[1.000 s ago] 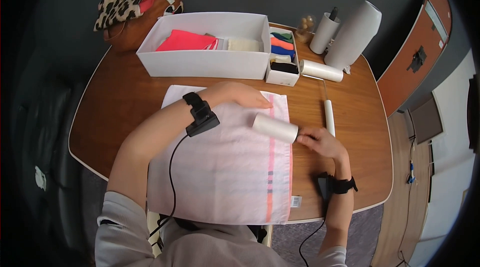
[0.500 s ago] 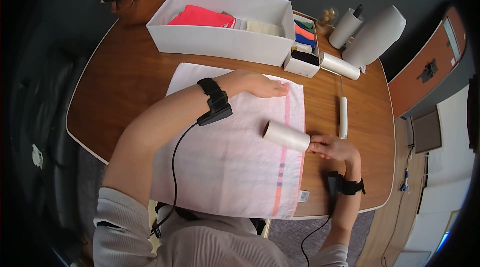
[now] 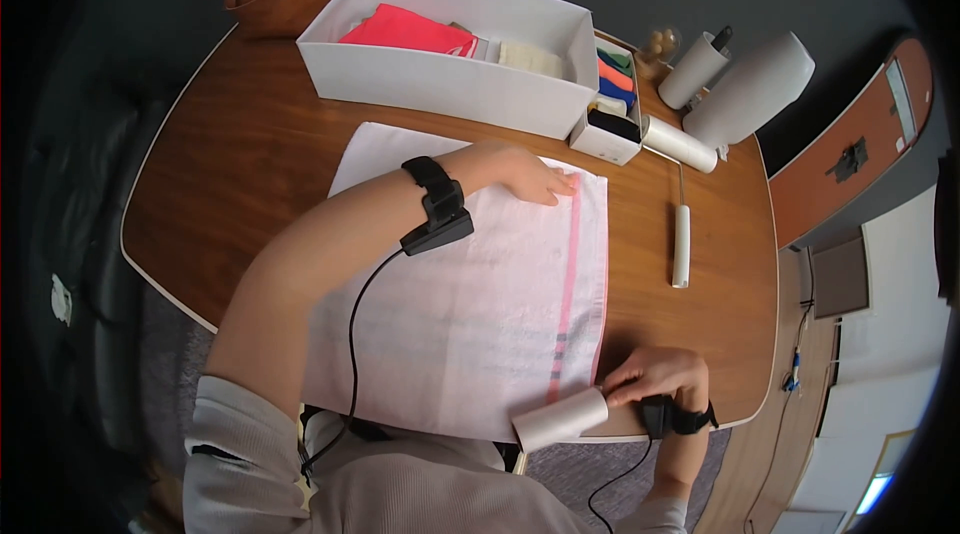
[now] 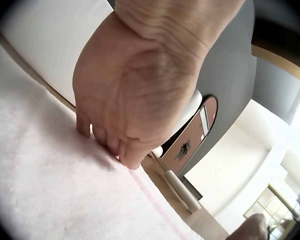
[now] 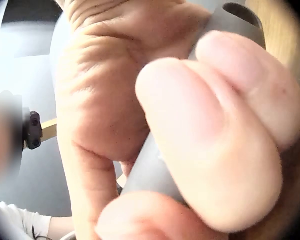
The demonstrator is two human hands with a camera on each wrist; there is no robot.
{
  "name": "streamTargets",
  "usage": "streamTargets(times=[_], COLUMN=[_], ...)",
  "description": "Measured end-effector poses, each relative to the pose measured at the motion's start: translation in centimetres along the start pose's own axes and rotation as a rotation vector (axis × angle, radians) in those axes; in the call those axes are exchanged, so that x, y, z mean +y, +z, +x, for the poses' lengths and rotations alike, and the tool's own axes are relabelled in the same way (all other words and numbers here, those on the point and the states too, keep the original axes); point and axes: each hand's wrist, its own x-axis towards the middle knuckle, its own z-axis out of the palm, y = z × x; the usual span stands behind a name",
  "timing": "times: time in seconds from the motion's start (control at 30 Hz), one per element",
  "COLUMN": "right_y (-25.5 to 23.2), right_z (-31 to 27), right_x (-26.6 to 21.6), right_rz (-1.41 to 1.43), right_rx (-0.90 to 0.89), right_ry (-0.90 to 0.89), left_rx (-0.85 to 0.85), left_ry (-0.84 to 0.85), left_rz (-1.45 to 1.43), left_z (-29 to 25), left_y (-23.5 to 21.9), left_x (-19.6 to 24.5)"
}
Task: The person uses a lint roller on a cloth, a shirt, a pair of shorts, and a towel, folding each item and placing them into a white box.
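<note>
A pale pink towel (image 3: 460,314) with a darker pink stripe lies spread on the table. My left hand (image 3: 530,177) rests on its far right part, fingertips touching the cloth near the stripe; the left wrist view shows the palm above the towel. My right hand (image 3: 655,374) grips a lint roller by its dark grey handle (image 5: 155,167), fingers curled round it. The roller's white roll (image 3: 562,419) points left and lies over the towel's near right corner, by the table's front edge.
At the back stand a long white box (image 3: 440,79) with folded cloths and a small white box (image 3: 605,142) of rolled cloths. A second lint roller with a white handle (image 3: 682,246) lies to the right. Behind it are a grey-white cylinder (image 3: 750,89) and a white tube (image 3: 693,72).
My right hand has brought the lint roller down the towel's right side, from the middle to the near edge. The left hand has stayed near the far stripe, fingers now more spread. The head view has shifted.
</note>
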Motion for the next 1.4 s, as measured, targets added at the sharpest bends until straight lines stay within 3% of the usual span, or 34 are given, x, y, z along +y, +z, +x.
streamTargets(times=[0.1,0.17,0.2,0.27,0.3,0.33,0.4,0.47,0.5,0.53,0.63,0.77,0.87,0.97,1.07,1.1,1.2,1.3,1.4], right_y=[0.5,-0.5,-1.3,-2.0,-2.7,-3.7,-5.7,-7.5,-8.0,-8.3,-7.9,-4.1,-1.1,1.5,3.0,3.0,1.4,-0.3,-2.8], right_z=[-1.7,-3.8,-4.2,-3.1,-0.9,0.5,4.1,5.8,6.6,7.8,7.1,6.5,5.9,5.4,5.1,5.0,4.4,3.1,2.6], right_x=[0.4,0.7,-1.0,-3.8,-4.1,-5.7,-4.4,-5.0,-4.9,-3.5,-3.7,-5.1,-6.7,-6.8,-6.7,-6.7,-6.9,-5.4,-4.1], right_rz=[-0.096,-0.003,0.014,0.012,-0.154,-0.213,-0.331,-0.308,-0.292,-0.347,-0.161,-0.275,-0.311,-0.400,-0.398,-0.377,-0.263,-0.054,-0.172], right_rx=[-0.069,0.096,0.179,0.549,0.766,0.820,0.981,0.976,0.971,1.013,0.749,0.560,0.319,0.203,0.124,0.146,0.249,0.544,0.736], right_ry=[-0.095,-0.362,-0.255,-0.067,-0.138,0.059,0.027,0.089,0.120,-0.090,0.044,-0.036,0.041,0.091,0.027,0.007,-0.089,-0.155,-0.052], left_rx=[-0.019,-0.032,-0.009,0.039,0.059,0.082,0.085,0.044,0.059,0.070,0.076,0.099,0.106,0.111,0.062,0.040,0.057,0.098,0.073], left_ry=[-0.021,-0.008,-0.137,-0.402,-0.339,-0.277,-0.173,-0.086,-0.097,-0.107,-0.100,-0.219,-0.234,-0.255,-0.265,-0.265,0.024,0.102,0.089], left_rz=[-0.017,-0.058,-0.083,-0.130,-0.219,-0.306,-0.513,-0.756,-0.681,-0.608,-0.452,-0.291,-0.246,-0.202,-0.183,-0.182,-0.203,-0.233,0.034], left_z=[-0.1,0.5,0.1,-1.8,-2.0,-2.2,-1.6,1.0,0.1,-1.1,-2.2,-2.5,-2.1,-2.0,-1.5,-1.2,-1.2,-2.5,-3.9], left_y=[-0.5,-0.5,-0.8,-2.3,-2.4,-2.5,-2.4,-1.0,-1.5,-2.0,-2.2,-2.4,-2.2,-2.3,-2.2,-2.0,-1.0,0.2,2.5], left_x=[0.4,-0.1,0.8,3.5,3.4,3.1,1.4,-1.6,-1.0,0.4,1.0,1.4,1.2,1.3,1.2,1.1,0.7,1.6,-0.3])
